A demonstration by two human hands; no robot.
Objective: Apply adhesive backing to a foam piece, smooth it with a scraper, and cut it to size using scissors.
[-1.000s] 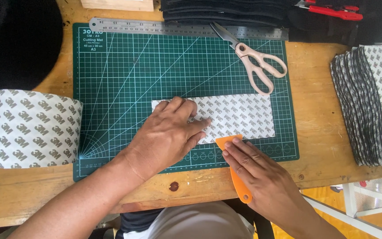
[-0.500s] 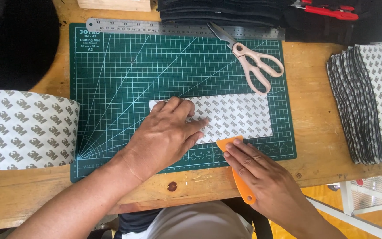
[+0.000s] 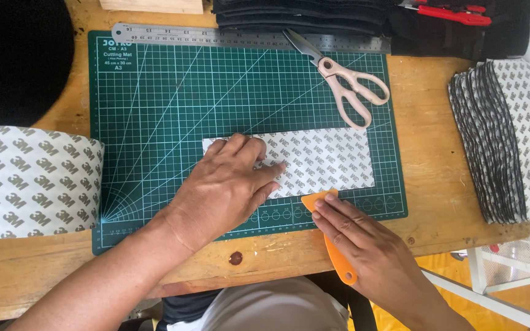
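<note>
Pressing flat with spread fingers, the left hand pins the left end of a rectangular patterned sheet, gripping nothing; the right hand is closed around an orange plastic scraper, its blade just beside the sheet's lower edge. Everything sits on a wooden table. A green cutting mat lies under the sheet. A large roll of the same patterned material rests left of the mat, and a fanned stack of cut pieces lies at the right. A steel ruler runs along the mat's top edge, and beige-handled scissors lie on the mat's upper right, blades overlapping the ruler.
</note>
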